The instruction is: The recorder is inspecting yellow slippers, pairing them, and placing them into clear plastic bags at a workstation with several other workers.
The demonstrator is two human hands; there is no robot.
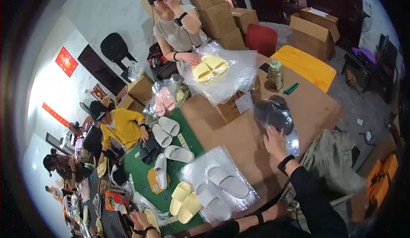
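My right hand point(275, 143) reaches over the brown tabletop, fingers stretched out at the near edge of a dark rounded bundle point(276, 112) in clear plastic. What the bundle holds is not clear. Right beside that hand lies a phone point(292, 142). Low in the picture, my left hand point(276, 212) is next to a crumpled grey-green cloth point(331, 163); its fingers are too indistinct to read. On the table to the left, a pair of grey slippers point(220, 191) rests on a clear plastic bag point(250, 194), with yellow slippers point(186, 201) alongside.
A green mat point(192, 125) bears more grey slippers point(164, 131) and a black pair point(149, 149). Across the table, a co-worker's hand point(190, 58) touches bagged yellow slippers point(209, 68). A bottle point(275, 73), green cutter point(291, 88) and yellow stool point(305, 67) stand farther right.
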